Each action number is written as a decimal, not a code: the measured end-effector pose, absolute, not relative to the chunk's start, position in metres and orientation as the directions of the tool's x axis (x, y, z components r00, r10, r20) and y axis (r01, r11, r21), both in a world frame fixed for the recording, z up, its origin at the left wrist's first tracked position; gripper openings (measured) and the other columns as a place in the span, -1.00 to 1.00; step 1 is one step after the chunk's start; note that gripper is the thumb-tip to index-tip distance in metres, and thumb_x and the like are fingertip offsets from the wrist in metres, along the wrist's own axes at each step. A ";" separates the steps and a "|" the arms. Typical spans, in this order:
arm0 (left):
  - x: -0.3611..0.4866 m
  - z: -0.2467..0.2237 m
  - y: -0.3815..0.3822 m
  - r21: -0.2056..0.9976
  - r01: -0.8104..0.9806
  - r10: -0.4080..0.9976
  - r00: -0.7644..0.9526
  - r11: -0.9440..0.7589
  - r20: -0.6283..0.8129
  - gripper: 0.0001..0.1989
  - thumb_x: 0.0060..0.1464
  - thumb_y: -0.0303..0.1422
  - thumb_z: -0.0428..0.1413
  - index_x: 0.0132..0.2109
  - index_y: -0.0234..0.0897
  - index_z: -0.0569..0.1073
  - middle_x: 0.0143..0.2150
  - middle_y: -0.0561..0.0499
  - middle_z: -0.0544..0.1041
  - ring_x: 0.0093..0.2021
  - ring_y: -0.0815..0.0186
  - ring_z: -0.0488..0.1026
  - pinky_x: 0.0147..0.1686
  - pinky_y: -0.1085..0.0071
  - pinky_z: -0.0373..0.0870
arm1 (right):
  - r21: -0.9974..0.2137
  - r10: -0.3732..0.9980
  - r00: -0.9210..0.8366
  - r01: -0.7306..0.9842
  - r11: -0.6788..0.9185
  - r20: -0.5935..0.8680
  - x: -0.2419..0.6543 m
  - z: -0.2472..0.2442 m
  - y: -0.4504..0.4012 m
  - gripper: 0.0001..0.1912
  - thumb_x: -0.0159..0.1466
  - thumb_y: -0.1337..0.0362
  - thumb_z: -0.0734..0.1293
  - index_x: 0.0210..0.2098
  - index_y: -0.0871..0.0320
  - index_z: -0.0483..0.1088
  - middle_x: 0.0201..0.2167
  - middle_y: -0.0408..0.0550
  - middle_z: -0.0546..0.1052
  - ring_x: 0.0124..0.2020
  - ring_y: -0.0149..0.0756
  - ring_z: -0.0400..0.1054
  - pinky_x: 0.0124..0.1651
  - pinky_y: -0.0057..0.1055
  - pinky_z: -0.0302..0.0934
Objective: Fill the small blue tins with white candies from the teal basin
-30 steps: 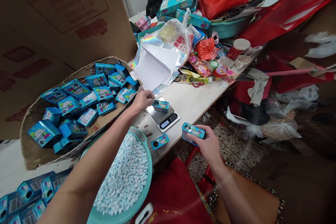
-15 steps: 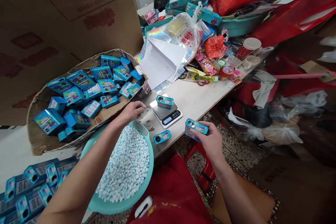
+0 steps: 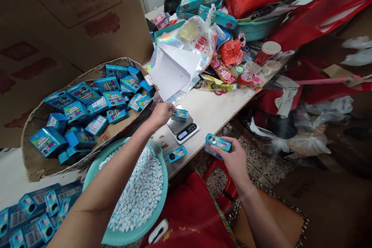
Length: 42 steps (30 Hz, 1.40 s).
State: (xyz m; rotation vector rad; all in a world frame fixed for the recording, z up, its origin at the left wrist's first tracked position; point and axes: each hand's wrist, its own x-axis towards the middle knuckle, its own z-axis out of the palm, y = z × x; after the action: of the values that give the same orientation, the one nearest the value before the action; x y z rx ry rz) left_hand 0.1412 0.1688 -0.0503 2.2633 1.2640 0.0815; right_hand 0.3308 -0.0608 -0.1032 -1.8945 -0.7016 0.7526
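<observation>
My right hand [image 3: 236, 155] grips a blue candy box [image 3: 214, 144] with white candies showing at its round opening. My left hand [image 3: 162, 114], fingers pinched together, is at the opening end of another blue candy box [image 3: 181, 114], which stands on the digital kitchen scale [image 3: 190, 128]. Whatever the pinch holds is hidden. A third candy box [image 3: 177, 154] with a dark round hole rests on the table in front of the scale. Below my left forearm is a turquoise basin [image 3: 164, 186] full of pale blue and white candies [image 3: 139, 193].
A cut-down cardboard box [image 3: 29, 159] at left holds several blue candy boxes. More boxes [image 3: 31, 217] stand at lower left. Papers [image 3: 174, 69], bags, a red cup [image 3: 267, 52] and a mug [image 3: 271, 68] crowd the table's back. A red stool [image 3: 221, 186] is below the edge.
My left hand has moved from the basin side up and right to the candy box on the scale. My right hand still holds its candy box in nearly the same place.
</observation>
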 end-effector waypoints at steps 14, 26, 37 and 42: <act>0.145 -0.057 0.171 0.406 0.722 0.741 0.656 -0.560 -0.145 -0.70 -0.07 -0.58 -0.01 -0.19 -0.30 0.50 -0.22 -0.09 0.48 -0.21 0.21 0.41 -0.24 0.39 0.27 | -0.909 0.740 0.624 0.110 -0.401 -0.251 0.328 -0.104 -0.056 -0.47 -0.08 0.05 0.50 -0.18 0.15 0.40 -0.29 -0.03 0.54 -0.32 -0.19 0.41 -0.21 -0.23 0.30; 0.114 -0.051 0.175 0.524 0.743 0.863 0.504 -0.416 -0.029 -0.79 0.02 -0.47 0.01 -0.20 -0.30 0.50 -0.20 -0.04 0.55 -0.19 0.24 0.43 -0.21 0.39 0.29 | -0.909 0.747 0.622 0.131 -0.395 -0.235 0.326 -0.104 -0.054 -0.49 -0.07 0.06 0.50 -0.19 0.15 0.40 -0.30 -0.04 0.53 -0.33 -0.20 0.40 -0.20 -0.23 0.30; 0.118 -0.053 0.175 0.535 0.743 0.863 0.503 -0.402 -0.050 -0.76 0.04 -0.42 0.00 -0.15 -0.28 0.47 -0.20 -0.04 0.53 -0.22 0.23 0.42 -0.27 0.38 0.28 | -0.912 0.744 0.629 0.131 -0.388 -0.226 0.321 -0.108 -0.046 -0.47 -0.09 0.06 0.52 -0.18 0.17 0.41 -0.30 -0.03 0.53 -0.34 -0.22 0.40 -0.22 -0.24 0.31; 0.119 -0.054 0.178 0.538 0.728 0.829 0.552 -0.425 -0.094 -0.70 0.06 -0.36 0.03 -0.03 -0.25 0.40 -0.10 -0.07 0.47 -0.13 0.20 0.40 -0.18 0.33 0.31 | -0.907 0.743 0.627 0.135 -0.400 -0.235 0.319 -0.107 -0.042 -0.46 -0.09 0.06 0.51 -0.18 0.18 0.41 -0.29 -0.02 0.53 -0.33 -0.22 0.40 -0.22 -0.24 0.32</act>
State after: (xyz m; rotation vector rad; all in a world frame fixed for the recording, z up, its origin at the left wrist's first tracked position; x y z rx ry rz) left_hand 0.1186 0.1782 -0.0535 2.2615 1.2509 0.2511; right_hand 0.3192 -0.0418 -0.1069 -1.8910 -0.6985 0.7973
